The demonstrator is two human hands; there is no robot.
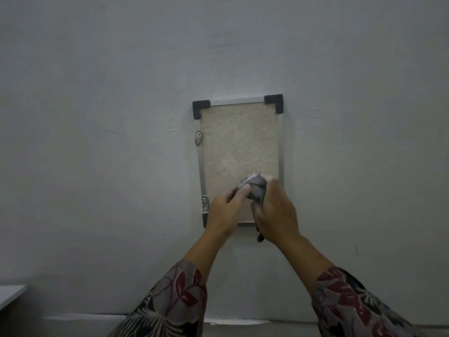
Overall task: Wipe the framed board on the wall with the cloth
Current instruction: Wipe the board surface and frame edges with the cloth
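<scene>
A small framed board (239,142) hangs on the grey wall: beige speckled face, thin metal frame, black plastic corners. A crumpled grey cloth (254,188) is bunched against the board's lower right part. My right hand (277,212) is closed around the cloth, and a tail of it hangs below the hand. My left hand (226,210) pinches the cloth's left edge with thumb and fingertips. Both hands cover the board's bottom edge and its lower right corner.
Two metal brackets (198,138) fix the frame's left side to the wall. A white ledge corner (11,294) juts in at the lower left. A pale skirting line (73,318) runs along the wall's base. Floral sleeves cover both forearms.
</scene>
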